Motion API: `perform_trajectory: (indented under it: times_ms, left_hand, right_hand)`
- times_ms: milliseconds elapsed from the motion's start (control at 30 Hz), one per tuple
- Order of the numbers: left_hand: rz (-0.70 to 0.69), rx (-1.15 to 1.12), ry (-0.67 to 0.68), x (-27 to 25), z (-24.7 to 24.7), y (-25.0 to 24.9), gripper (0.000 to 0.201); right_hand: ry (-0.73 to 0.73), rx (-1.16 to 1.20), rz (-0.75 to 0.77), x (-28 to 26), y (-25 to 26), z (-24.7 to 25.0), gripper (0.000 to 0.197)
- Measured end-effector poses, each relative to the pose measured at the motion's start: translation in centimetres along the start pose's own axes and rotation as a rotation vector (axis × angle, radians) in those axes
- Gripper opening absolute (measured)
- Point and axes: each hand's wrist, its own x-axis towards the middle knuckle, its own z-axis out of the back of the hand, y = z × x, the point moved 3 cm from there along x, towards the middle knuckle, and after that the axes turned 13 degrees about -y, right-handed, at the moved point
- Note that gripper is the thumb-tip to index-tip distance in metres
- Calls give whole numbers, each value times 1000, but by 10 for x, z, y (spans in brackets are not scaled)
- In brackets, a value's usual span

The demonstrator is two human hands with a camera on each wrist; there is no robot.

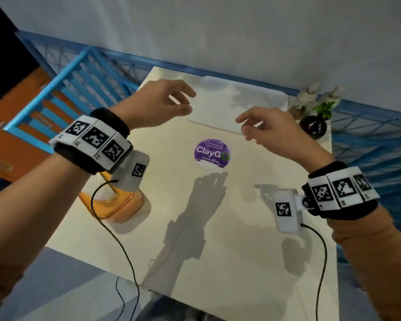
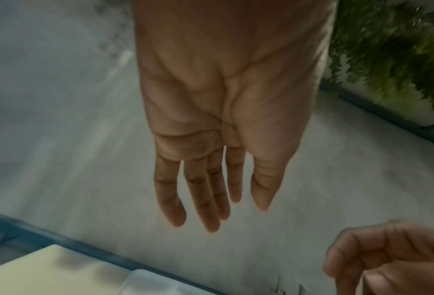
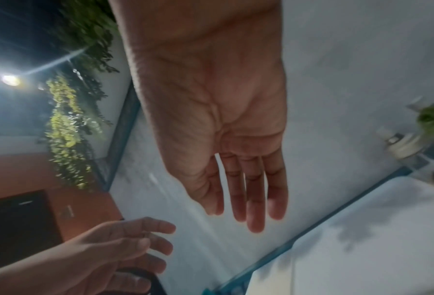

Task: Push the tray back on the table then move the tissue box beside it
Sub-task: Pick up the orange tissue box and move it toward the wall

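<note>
A flat white rectangular plastic tray point(image 1: 239, 105) lies at the cream desk's point(image 1: 195, 228) far edge; bare surface nearer. Left hand point(image 1: 158, 103) and right hand point(image 1: 271, 126) hover, fingers relaxed, holding nothing.

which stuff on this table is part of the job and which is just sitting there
Part of the job: white tray at the far edge, orange tissue box, both open hands, left and right.
Just sitting there: purple sticker, potted plant, two bottles.

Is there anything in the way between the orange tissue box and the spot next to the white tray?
Nothing visible blocks it. The orange tissue box sits near the table's left edge, under the left wrist. Between it and the white tray lies bare tabletop; the flat purple sticker lies off to the right.
</note>
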Motion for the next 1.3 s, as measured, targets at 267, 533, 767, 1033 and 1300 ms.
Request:
perform_trajectory:
  times_ms: [267,533,767,1033,1300]
  left_hand:
    - [139,40,-53,-115,70,132,28]
    - [314,-78,-192,-183,88,277,26]
    - [714,-489,-168,-177,28,334,48]
    - [722,-587,-68,-156,1,333,50]
    - [719,-631,-124,-157,-9,349,46]
  right_hand:
    - [109,45,-45,-56,60,-109,17]
    - [27,112,-270,-103,93,-228,29]
    - [-28,263,-682,-133,86,-302,46]
    - [48,473,-793,-145,104,-346,60]
    - [-96,569,-799,-119,108,-341,30]
